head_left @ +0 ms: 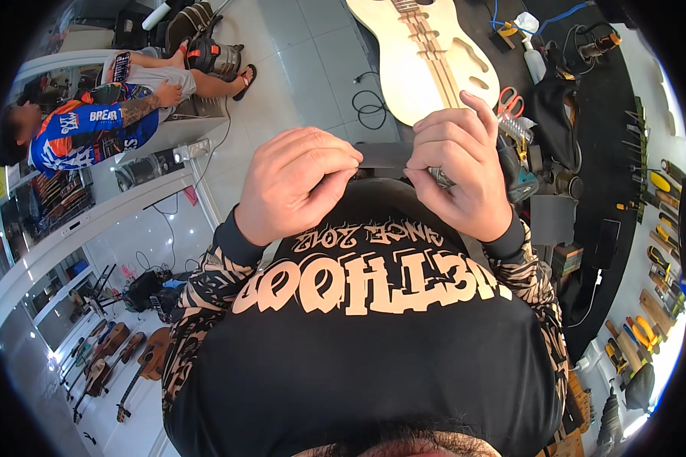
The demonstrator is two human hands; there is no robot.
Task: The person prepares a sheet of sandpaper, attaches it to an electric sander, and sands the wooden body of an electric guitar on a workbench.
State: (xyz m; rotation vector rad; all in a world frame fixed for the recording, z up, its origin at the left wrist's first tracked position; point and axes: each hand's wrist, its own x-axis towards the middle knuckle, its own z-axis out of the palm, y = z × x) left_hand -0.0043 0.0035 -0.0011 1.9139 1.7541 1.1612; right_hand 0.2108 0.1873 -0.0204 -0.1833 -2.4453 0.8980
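A thin dark grey strip [384, 157] stretches between my two hands, held in front of my black shirt. My left hand [296, 177] pinches its left end with thumb and fingertips. My right hand [455, 167] has thumb and curled fingers on its right end, the upper fingers bent and raised. Just beyond them lies a pale, unpainted guitar body [404, 72] with a striped centre, on a dark workbench. Red-handled scissors [508, 105] sit beside the body to the right.
A person [91, 126] in a blue patterned shirt sits at upper left. Guitars [152, 350] stand at lower left. Tools [644, 331] line the right side. A cable [371, 107] lies on the tiled floor [312, 68]; a black bag [549, 114] is on the bench.
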